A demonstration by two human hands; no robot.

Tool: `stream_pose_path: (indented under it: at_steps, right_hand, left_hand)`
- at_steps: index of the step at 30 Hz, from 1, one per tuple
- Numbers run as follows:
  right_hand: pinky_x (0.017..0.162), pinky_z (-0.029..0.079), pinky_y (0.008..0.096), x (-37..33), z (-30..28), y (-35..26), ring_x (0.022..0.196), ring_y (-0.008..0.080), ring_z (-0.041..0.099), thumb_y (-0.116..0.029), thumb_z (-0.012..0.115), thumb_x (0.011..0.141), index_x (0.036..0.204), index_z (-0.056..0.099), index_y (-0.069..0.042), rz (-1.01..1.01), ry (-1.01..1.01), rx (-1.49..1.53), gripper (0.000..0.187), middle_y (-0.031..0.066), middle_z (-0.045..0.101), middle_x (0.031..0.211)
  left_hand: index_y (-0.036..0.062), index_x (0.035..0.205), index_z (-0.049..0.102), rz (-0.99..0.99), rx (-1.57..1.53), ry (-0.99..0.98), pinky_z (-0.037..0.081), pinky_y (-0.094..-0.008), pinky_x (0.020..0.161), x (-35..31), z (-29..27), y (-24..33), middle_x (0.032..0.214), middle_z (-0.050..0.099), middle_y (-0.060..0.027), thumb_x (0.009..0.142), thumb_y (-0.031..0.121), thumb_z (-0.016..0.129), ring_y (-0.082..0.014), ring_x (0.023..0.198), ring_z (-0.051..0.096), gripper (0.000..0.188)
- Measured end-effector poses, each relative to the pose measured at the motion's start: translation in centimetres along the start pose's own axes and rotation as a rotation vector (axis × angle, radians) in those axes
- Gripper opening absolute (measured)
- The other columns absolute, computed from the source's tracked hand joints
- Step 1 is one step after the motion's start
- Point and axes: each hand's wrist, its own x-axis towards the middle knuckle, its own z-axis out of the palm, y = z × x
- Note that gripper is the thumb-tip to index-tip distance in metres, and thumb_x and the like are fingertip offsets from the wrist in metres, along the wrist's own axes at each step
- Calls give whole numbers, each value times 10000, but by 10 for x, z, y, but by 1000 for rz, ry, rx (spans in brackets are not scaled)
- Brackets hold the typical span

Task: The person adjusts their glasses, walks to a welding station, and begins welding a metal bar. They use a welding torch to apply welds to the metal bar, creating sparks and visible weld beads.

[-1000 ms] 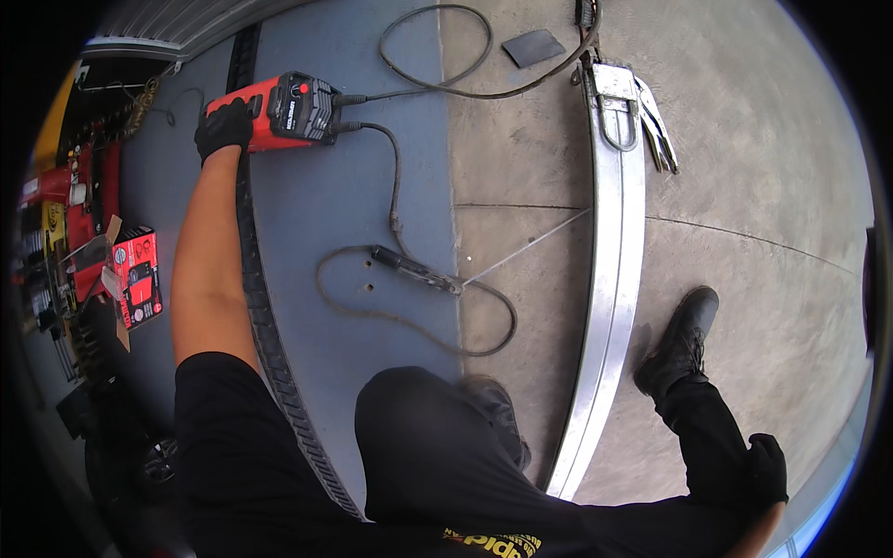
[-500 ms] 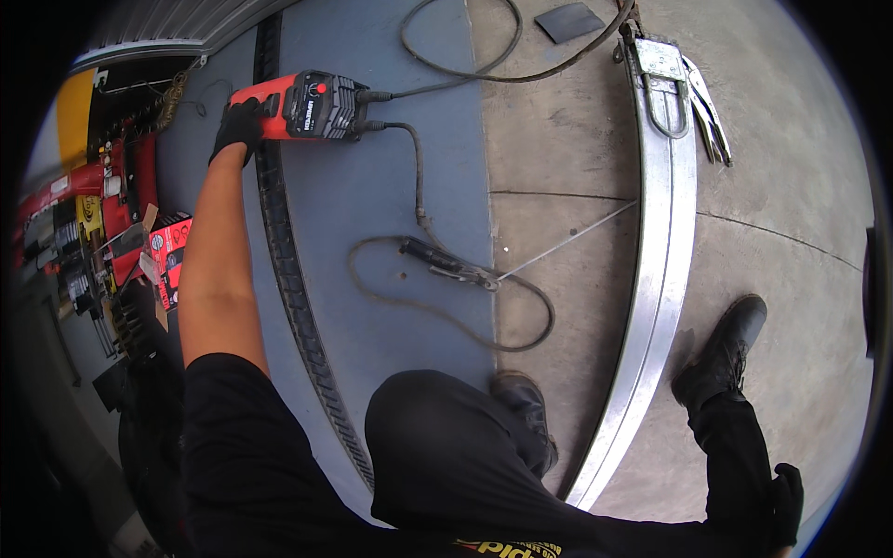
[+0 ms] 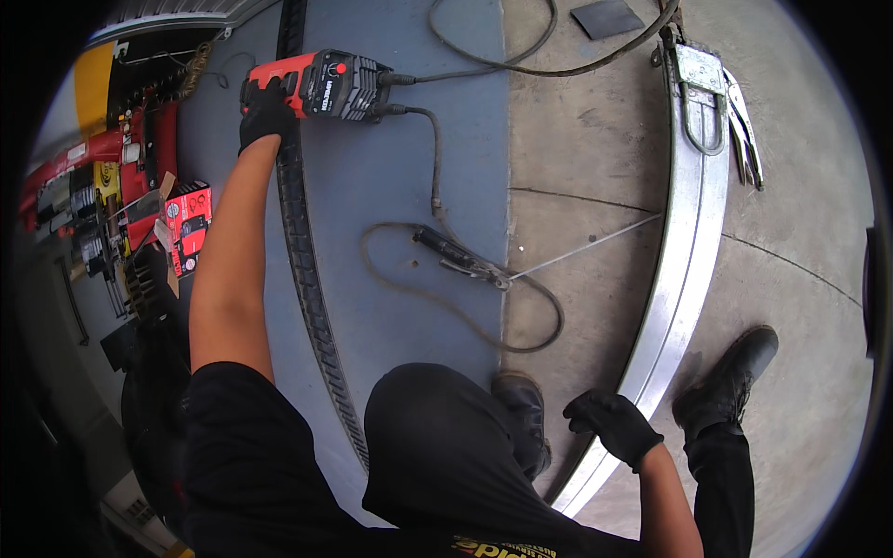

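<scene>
My left hand (image 3: 267,116), in a black glove, is closed on the end of a red and black welding machine (image 3: 321,86) on the blue floor. Two cables leave its far side. One leads to an electrode holder (image 3: 456,256) lying on the floor. A thin welding rod (image 3: 586,248) runs from the holder's tip to the edge of a long shiny metal beam (image 3: 693,214). Above the beam's near part hovers my gloved right hand (image 3: 616,428), fingers curled, with nothing visible in them. Locking pliers (image 3: 741,130) grip the beam's far end, next to a metal loop (image 3: 704,126).
A ribbed black strip (image 3: 302,232) crosses the blue floor. On the left stand an opened red box (image 3: 191,232) and red equipment (image 3: 93,153). A dark flat plate (image 3: 606,18) lies at the back. My boots (image 3: 744,367) straddle the beam.
My right hand has come up from beside my right leg to over the beam. My left hand stays on the welding machine. The whole view has shifted slightly.
</scene>
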Motion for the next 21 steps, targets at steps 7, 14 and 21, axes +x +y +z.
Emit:
stream_pose_path:
  at_steps: [7,14,21]
  right_hand:
    - [922,506,331,94,73,21,993,214,676,-360,577,1006,1144,707,-29,-189,-161,-337,382,118,723,1087]
    - [946,507,349,100,42,52,1071,253,683,-421,571,977,1243,681,-52,39,-133,-105,468,148,717,1171]
    - [944,506,332,86,32,57,1054,216,681,-428,597,981,1227,686,-32,99,-98,-82,474,141,717,1172]
  left_hand:
    - [94,1358,527,-118,87,-218,484,-504,1009,8,-14,18,1300,634,-249,896,249,629,-424,1210,616,498]
    - [84,1385,524,-191,123,-283,477,-501,1026,12,-18,22,1405,566,-253,890,267,639,-438,1244,589,540]
    - [95,1410,515,-191,86,-272,463,-491,1061,11,-20,24,1602,309,-254,886,242,650,-456,1291,546,561]
